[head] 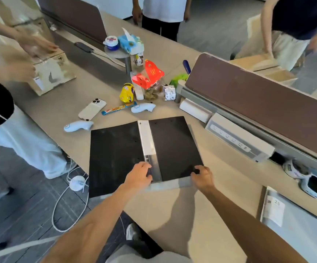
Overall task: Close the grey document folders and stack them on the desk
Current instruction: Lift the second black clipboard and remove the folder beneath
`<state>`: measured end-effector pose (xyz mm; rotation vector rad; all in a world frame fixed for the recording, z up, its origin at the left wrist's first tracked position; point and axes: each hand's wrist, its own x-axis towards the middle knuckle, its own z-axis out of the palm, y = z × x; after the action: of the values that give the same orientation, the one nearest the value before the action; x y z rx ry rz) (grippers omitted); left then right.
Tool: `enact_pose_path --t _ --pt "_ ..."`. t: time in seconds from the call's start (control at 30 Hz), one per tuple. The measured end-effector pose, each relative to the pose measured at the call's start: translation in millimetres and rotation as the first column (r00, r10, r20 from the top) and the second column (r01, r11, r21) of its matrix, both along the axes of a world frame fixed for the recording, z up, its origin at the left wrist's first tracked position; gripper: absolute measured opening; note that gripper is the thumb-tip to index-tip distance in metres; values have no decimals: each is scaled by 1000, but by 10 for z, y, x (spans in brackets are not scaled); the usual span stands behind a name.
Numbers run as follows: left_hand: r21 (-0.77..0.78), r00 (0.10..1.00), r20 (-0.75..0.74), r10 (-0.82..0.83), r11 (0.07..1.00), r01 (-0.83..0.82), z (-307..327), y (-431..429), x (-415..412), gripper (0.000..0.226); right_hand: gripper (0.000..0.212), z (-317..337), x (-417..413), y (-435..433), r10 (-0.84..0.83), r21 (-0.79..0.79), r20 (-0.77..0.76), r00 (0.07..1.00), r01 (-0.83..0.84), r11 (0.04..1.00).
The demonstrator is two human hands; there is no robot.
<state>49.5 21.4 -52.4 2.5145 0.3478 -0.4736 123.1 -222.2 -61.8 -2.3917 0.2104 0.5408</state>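
One dark folder [116, 149] lies spread open and flat on the beige desk [172, 209], its pale spine strip [147, 137] running down the middle. The left cover overhangs the desk's left edge. My left hand [137, 176] rests at the near end of the spine, fingers curled over the cover's edge. My right hand [201, 177] grips the near right corner of the right cover, thumb on top. A grey edge of something flat shows just under the folder's near side; I cannot tell what it is.
Beyond the folder lie two pale blue controllers [78, 126], a white phone [92, 109], a candy bar [118, 108], snack bags and a red paper box [150, 76]. A power strip [237, 139] and brown divider [258, 99] run along the right. People stand around; one handles a cardboard box [53, 74].
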Motion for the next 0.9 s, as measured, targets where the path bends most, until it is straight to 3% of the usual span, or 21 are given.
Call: enact_pose_path --t 0.17,0.33,0.63,0.8,0.9 --pt "33 985 -80 -150 988 153 -109 387 212 78 56 -81 226 167 -153 -56 -58 986 150 987" --pt "169 903 -162 -398 890 423 -309 441 298 113 55 -160 285 200 -248 -127 -54 967 239 963" --pt "93 884 -130 -449 882 462 -299 453 228 103 41 -56 427 142 -438 54 -56 897 441 896" --pt "110 897 -69 -437 890 443 -187 480 -1 94 13 81 345 76 -290 198 -144 946 315 928" --pt "99 943 -49 -329 938 332 -37 415 -103 89 13 249 241 37 -243 392 -151 958 284 875"
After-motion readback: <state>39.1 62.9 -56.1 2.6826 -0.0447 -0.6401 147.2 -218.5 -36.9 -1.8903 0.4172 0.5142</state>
